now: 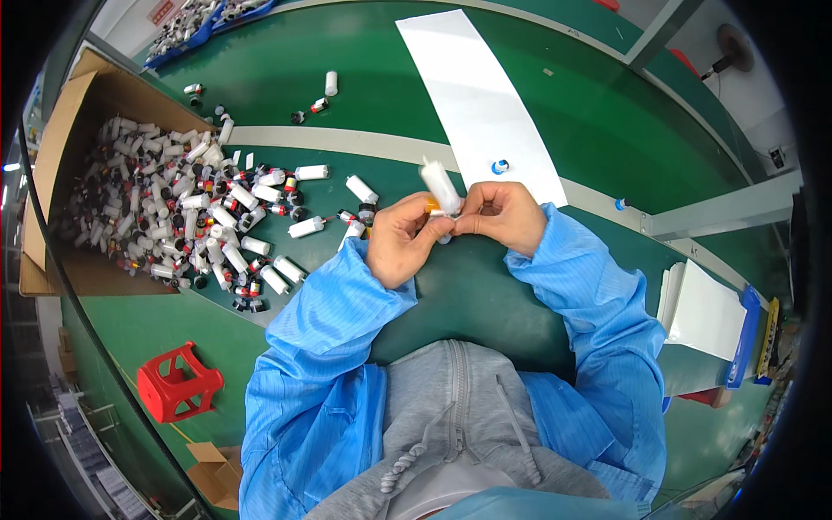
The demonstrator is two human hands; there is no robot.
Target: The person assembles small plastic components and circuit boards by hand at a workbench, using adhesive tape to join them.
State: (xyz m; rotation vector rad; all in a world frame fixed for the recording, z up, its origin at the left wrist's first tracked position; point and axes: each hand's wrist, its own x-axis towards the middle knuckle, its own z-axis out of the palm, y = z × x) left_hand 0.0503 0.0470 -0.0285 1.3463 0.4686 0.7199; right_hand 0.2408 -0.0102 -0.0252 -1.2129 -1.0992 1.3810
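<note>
Currently both hands, left hand (400, 236) and right hand (501, 215), pinch 1 white tube (440, 188) above the counter (485, 295); loose tubes (217, 217) at 9 o'clock (blurred tube suggests motion). Risk: slip, drop.

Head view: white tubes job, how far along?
Done: hard to tell; a few loose tubes lie apart from the heap, finished or not is unclear. In hand: the left hand and right hand hold one white tube between them, blurred. Left: a big heap of tubes spilling from the cardboard box onto the green table.
</note>
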